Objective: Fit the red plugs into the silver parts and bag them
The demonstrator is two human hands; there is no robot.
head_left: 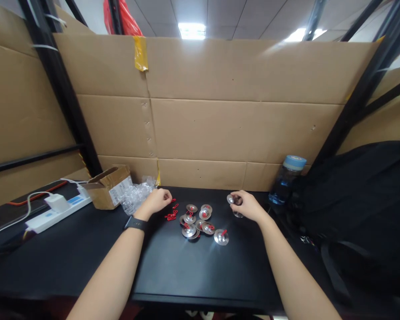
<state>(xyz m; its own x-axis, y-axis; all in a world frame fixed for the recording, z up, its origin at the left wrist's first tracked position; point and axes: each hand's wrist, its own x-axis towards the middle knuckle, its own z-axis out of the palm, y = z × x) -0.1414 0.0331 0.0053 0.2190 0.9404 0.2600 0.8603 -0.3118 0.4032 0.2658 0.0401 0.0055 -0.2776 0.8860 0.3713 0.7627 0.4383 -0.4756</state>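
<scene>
My right hand point(248, 205) is closed on a small silvery finger cymbal point(230, 199), held just above the black table. Beneath its fingers another metal disc point(238, 214) partly shows. At the left, my left hand point(158, 200) has its fingers pinched together on a red cord loop point(174, 200), whose end sticks out at the fingertips. Several more red loops point(170, 216) lie in a small heap just below that hand. Between the hands several finger cymbals point(188, 230) with red loops are grouped, some overlapping. One cymbal point(221, 237) lies apart at the group's right.
Crumpled clear plastic wrap point(138, 195) and an opened cardboard box point(108, 186) stand left of my left hand. A power strip point(58, 214) with a charger lies farther left. On the right are a blue-capped bottle point(286, 180) and a black bag point(356, 213). Cardboard walls point(200, 129) enclose the table.
</scene>
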